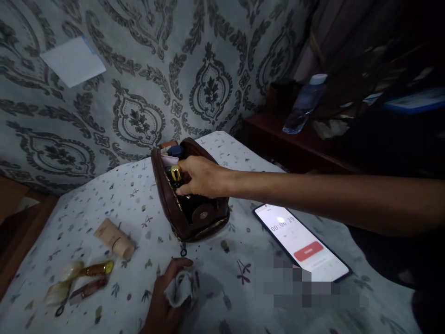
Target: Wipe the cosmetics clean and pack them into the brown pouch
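From where I stand, the brown bag (167, 199) is in the middle of the bed (139, 185), its zipped mouth wide open. The right hand (205, 176) reaches in from three o'clock, finger and thumb closed on a gold-capped bottle (176, 173) just inside the rim. The left hand (167, 297), between six and seven o'clock from the bag, has its fingers closed around a crumpled white cloth (180, 290).

That bottle looks smooth, and the grip sits near the cap; a poor pinch could let it slip down among the contents. Pulled out at a slant, it could snag on the zip teeth or on the pale packet (170, 160) beside it, and the soft bag might tip or drag along.

At eight o'clock a beige tube (114, 239) lies on its side, and farther out sit a gold tube (97, 269) and a dark red tube (88, 291), close together. The bedding is soft, so a nudge could set the round ones rolling. The phone (302, 246), between three and four o'clock, lies near the right forearm; a low sweep of that arm could knock it askew.
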`<act>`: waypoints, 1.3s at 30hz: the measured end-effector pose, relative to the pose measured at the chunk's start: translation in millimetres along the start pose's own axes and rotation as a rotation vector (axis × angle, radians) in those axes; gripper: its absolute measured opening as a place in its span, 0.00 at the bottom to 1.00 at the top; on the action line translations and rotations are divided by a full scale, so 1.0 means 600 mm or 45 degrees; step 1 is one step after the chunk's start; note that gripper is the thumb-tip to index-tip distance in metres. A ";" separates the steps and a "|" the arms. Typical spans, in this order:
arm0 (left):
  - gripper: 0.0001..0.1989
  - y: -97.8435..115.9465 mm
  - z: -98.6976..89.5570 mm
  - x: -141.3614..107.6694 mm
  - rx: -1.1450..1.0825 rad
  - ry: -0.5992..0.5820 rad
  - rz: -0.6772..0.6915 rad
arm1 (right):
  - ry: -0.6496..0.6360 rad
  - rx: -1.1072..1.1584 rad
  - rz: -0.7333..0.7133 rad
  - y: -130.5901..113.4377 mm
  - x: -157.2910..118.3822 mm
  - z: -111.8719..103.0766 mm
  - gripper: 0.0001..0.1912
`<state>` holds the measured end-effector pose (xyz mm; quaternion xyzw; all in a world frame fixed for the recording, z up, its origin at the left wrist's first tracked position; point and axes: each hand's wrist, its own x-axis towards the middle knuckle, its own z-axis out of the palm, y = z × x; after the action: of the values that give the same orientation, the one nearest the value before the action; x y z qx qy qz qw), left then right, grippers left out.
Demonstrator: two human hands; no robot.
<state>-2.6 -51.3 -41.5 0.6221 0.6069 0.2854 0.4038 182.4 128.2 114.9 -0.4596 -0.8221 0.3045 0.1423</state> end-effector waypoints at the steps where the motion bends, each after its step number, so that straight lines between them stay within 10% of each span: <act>1: 0.27 -0.002 0.000 0.000 -0.010 -0.005 0.027 | -0.040 -0.004 0.013 0.001 0.000 0.001 0.08; 17: 0.32 -0.004 -0.004 0.000 -0.029 -0.079 0.025 | -0.123 -0.229 0.079 -0.023 0.022 0.054 0.17; 28: 0.17 0.002 -0.003 0.006 0.108 -0.063 -0.148 | -0.073 -0.169 0.092 -0.023 0.013 0.062 0.18; 39: 0.30 -0.011 -0.012 0.002 0.041 -0.105 0.011 | -0.094 -0.167 0.140 -0.019 0.019 0.057 0.19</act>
<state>-12.3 -49.6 -43.6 0.6426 0.5915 0.2513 0.4172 151.0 120.6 95.0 -0.5008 -0.8184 0.2743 0.0646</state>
